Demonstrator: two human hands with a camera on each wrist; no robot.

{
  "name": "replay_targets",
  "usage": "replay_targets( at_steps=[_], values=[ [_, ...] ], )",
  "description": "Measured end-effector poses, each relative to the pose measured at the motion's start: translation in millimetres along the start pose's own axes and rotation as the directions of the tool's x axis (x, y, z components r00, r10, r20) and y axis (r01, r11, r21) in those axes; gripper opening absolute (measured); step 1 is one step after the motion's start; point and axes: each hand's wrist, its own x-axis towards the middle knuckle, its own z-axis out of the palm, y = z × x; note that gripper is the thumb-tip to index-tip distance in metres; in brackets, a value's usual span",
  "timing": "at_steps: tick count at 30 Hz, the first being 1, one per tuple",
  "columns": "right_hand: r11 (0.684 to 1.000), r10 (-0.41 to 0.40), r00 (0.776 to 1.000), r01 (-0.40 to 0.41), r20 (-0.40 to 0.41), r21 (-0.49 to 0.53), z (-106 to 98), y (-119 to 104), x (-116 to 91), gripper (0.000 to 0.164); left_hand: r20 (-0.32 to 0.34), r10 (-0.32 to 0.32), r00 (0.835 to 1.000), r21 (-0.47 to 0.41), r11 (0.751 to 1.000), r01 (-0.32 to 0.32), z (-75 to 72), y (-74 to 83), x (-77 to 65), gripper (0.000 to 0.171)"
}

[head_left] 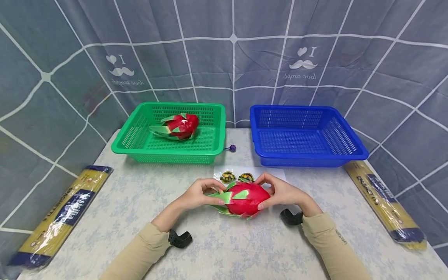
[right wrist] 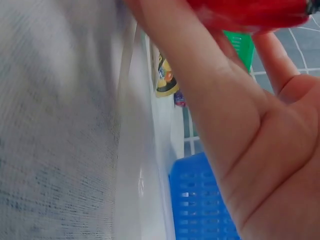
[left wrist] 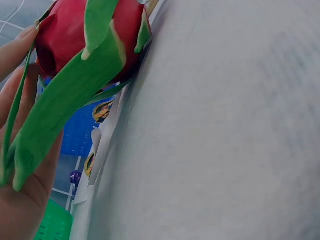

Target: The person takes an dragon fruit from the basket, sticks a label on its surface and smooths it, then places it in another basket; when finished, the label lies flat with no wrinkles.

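A red dragon fruit [head_left: 252, 200] with green leafy scales lies sideways at the middle of the table, between both hands. Its leafy end points left, where my left hand [head_left: 200, 193] holds it with curled fingers and thumb. Around the rounded red end curl the fingers and thumb of my right hand [head_left: 282, 191]. In the left wrist view a long green leaf [left wrist: 70, 95] crosses in front of the palm. Only a strip of the red skin [right wrist: 250, 15] shows at the top of the right wrist view. Another dragon fruit [head_left: 183, 126] lies in the green basket [head_left: 168, 157].
A blue basket [head_left: 301, 161] stands at the back right. Behind the held fruit lies a clear-and-white packet with round stickers [head_left: 228, 177]. A purple-wrapped lollipop [head_left: 232, 148] sits beside the green basket. Spaghetti packs flank the table, left [head_left: 63, 217] and right [head_left: 385, 206].
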Motion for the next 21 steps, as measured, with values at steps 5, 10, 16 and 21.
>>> replay_targets(
  at_steps=[5,10,16,21],
  values=[
    [1.0,0.003,0.998,-0.003,0.058,0.002,-1,-1,-2,0.061,0.099,-0.038,0.994,-0.007,0.999,0.039,-2.0,-1.3,0.5,0.053],
    [1.0,0.008,0.991,-0.011,0.135,0.024,-4,0,-3,0.062,0.188,-0.066,0.98,0.031,0.998,0.061,-3.6,-1.4,-0.7,0.06],
    [0.998,-0.069,0.975,0.065,0.212,0.025,-12,0,-4,0.058,0.188,-0.105,0.977,0.05,0.994,0.097,-4.9,0.1,-1.9,0.056],
    [0.991,-0.134,0.988,0.136,0.079,-0.012,-23,-2,-7,0.049,0.156,-0.101,0.983,0.039,0.995,0.096,-11.0,1.3,-0.5,0.043]
  ],
)
